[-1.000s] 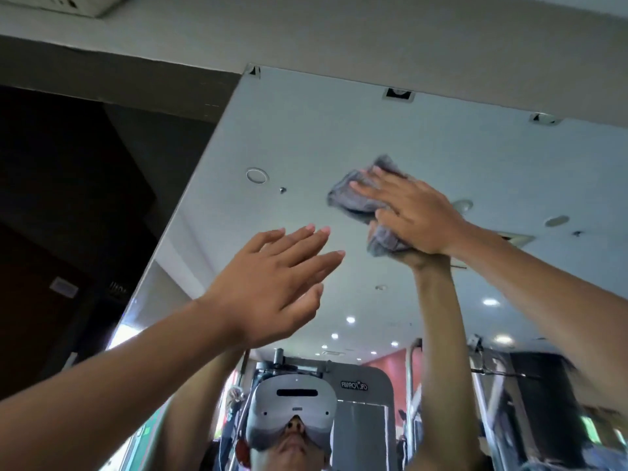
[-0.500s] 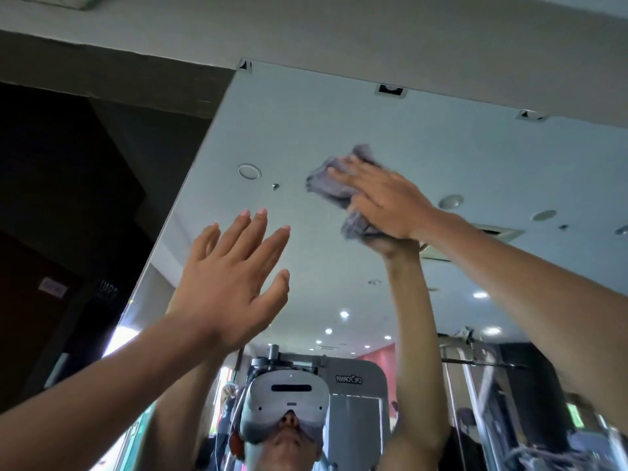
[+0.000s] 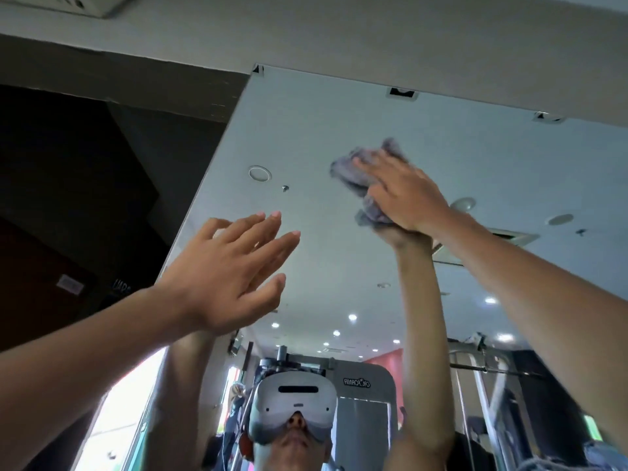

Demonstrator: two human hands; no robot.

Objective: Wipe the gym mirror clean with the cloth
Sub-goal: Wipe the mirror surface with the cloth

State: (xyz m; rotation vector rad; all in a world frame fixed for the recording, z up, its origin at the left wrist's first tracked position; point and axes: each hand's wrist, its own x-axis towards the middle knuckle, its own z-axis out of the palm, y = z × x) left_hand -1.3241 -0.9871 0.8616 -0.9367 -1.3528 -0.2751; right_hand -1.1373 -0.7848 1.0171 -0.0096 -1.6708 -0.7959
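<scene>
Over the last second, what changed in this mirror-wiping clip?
The right grip, pressing the cloth flat on the mirror, swept left, then back right and slightly higher. The left grip drifted left, its fingers tilting more upward. Nothing was taken or released: the cloth stays under the right grip, the left stays open and empty.

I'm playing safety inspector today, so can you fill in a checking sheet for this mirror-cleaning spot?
Surface: mirror on the wall, reflecting ceiling lights and a gym machine.
Job's things: grey cloth, bunched, pressed against the mirror's upper part.
Clutter: nothing seen.
Hands: right hand flat on the cloth; left hand open, holding nothing, raised near the glass.
Cables: nothing seen.
Surroundings: dark wall left of the mirror, pale beam above it.
</scene>
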